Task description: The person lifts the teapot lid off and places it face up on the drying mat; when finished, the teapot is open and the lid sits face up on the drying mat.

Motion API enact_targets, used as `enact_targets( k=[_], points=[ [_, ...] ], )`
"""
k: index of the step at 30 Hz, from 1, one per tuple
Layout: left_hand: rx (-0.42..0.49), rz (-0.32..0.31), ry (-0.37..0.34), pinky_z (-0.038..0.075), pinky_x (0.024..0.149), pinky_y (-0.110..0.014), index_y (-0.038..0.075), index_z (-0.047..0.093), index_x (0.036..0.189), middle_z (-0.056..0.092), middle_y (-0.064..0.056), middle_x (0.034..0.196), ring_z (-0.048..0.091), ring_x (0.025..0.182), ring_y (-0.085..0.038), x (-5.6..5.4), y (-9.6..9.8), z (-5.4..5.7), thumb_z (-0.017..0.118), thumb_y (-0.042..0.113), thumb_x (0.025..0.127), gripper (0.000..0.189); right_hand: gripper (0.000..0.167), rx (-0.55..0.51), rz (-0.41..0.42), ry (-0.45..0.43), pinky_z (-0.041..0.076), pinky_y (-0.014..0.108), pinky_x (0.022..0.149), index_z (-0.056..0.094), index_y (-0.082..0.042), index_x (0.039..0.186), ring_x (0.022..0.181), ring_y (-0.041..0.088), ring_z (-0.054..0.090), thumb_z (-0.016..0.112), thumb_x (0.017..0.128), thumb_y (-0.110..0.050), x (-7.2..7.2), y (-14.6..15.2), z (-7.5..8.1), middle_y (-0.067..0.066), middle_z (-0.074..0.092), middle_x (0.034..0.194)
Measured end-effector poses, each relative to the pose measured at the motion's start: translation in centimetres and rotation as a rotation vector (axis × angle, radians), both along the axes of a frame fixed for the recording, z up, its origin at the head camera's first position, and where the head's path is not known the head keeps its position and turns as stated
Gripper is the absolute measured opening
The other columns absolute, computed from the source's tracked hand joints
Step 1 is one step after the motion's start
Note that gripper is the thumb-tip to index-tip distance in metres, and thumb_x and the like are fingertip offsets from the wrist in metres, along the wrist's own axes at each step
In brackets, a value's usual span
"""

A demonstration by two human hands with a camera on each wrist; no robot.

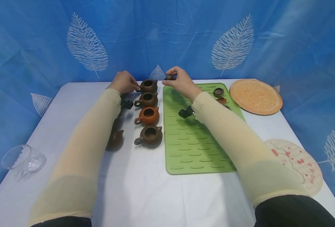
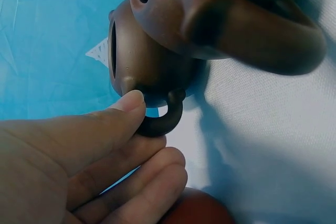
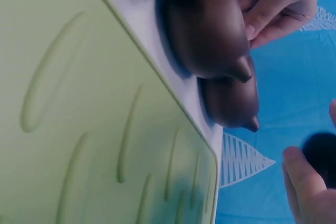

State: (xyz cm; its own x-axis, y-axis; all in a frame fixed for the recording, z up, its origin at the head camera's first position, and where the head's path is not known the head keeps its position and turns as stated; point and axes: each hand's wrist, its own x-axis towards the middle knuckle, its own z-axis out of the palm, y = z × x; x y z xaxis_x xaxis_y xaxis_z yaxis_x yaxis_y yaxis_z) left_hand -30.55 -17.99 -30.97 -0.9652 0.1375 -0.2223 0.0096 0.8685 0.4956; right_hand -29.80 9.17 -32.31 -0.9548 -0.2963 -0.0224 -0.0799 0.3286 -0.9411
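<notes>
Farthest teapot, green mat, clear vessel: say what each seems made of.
Farthest teapot: probably unglazed clay; smooth, opaque brown with a soft sheen.
Green mat: likely silicone or soft plastic; matte, moulded ovals.
Clear vessel: glass or hard plastic, I can't tell which; see-through with glossy highlights.

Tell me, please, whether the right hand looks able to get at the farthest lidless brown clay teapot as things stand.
Yes, it seems so: the right hand, pinching a small dark lid, is close to the teapot with nothing visible between; the left hand pinches the handle on the other side.
</notes>
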Motion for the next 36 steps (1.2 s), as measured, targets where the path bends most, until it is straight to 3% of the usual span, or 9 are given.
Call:
enact_targets(
  k=[4, 12, 20, 27, 33, 36],
  points=[
    [0.006, -0.006, -0.001, 0.055, 0.081, -0.041, 0.001, 0.079, 0.120, 0.074, -0.018, 0.113, 0.066, 0.094, -0.029, 0.0, 0.1, -0.1, 0.075, 0.015, 0.100, 0.024, 0.034, 0.033, -0.033, 0.007, 0.052, 0.036, 0.093, 0.058, -0.004, 0.125, 0.111, 0.022, 0.060, 0.077, 0.099, -0.016, 0.5, 0.5, -0.1, 0.010, 0.063, 0.120],
    [-0.005, -0.009, -0.008, 0.054, 0.081, -0.041, 0.002, 0.079, 0.121, 0.074, -0.017, 0.113, 0.066, 0.095, -0.029, 0.0, 0.1, 0.0, 0.074, 0.016, 0.101, 0.025, 0.034, 0.106, -0.012, 0.040, 0.052, 0.035, 0.090, 0.063, -0.008, 0.127, 0.106, 0.021, 0.062, 0.079, 0.097, -0.010, 1.1, 2.7, 0.6, 0.008, 0.065, 0.118],
    [-0.018, -0.037, 0.022, 0.052, 0.078, -0.039, 0.001, 0.080, 0.119, 0.075, -0.018, 0.111, 0.065, 0.093, -0.028, 0.1, -0.1, -0.1, 0.075, 0.016, 0.101, 0.024, 0.035, 0.116, 0.029, -0.019, 0.048, 0.048, 0.101, 0.064, -0.008, 0.128, 0.111, 0.023, 0.062, 0.078, 0.097, -0.007, 2.4, 6.9, 2.1, 0.011, 0.065, 0.122],
    [-0.010, -0.043, 0.034, 0.052, 0.075, -0.039, 0.001, 0.080, 0.118, 0.075, -0.018, 0.110, 0.064, 0.090, -0.028, 0.5, -0.2, 0.0, 0.075, 0.015, 0.100, 0.024, 0.035, 0.191, 0.014, -0.051, 0.048, 0.052, 0.101, 0.065, -0.009, 0.130, 0.111, 0.024, 0.062, 0.079, 0.097, -0.011, 4.0, 11.1, 1.9, 0.012, 0.067, 0.122],
    [-0.015, -0.057, 0.043, 0.052, 0.075, -0.039, 0.001, 0.080, 0.118, 0.075, -0.018, 0.109, 0.064, 0.089, -0.028, 0.4, -0.3, -0.1, 0.075, 0.016, 0.100, 0.024, 0.039, 0.266, 0.007, -0.085, 0.053, 0.053, 0.085, 0.064, -0.010, 0.131, 0.108, 0.031, 0.062, 0.080, 0.096, -0.014, 5.8, 14.2, 1.3, 0.013, 0.069, 0.120],
    [-0.020, -0.064, 0.051, 0.051, 0.075, -0.039, 0.001, 0.080, 0.117, 0.076, -0.019, 0.108, 0.064, 0.089, -0.028, 0.4, -0.3, -0.1, 0.075, 0.016, 0.100, 0.024, 0.041, 0.304, 0.023, -0.067, 0.054, 0.046, 0.084, 0.063, -0.007, 0.133, 0.108, 0.031, 0.061, 0.079, 0.095, -0.010, 6.7, 15.5, 1.2, 0.013, 0.068, 0.120]
  ],
)
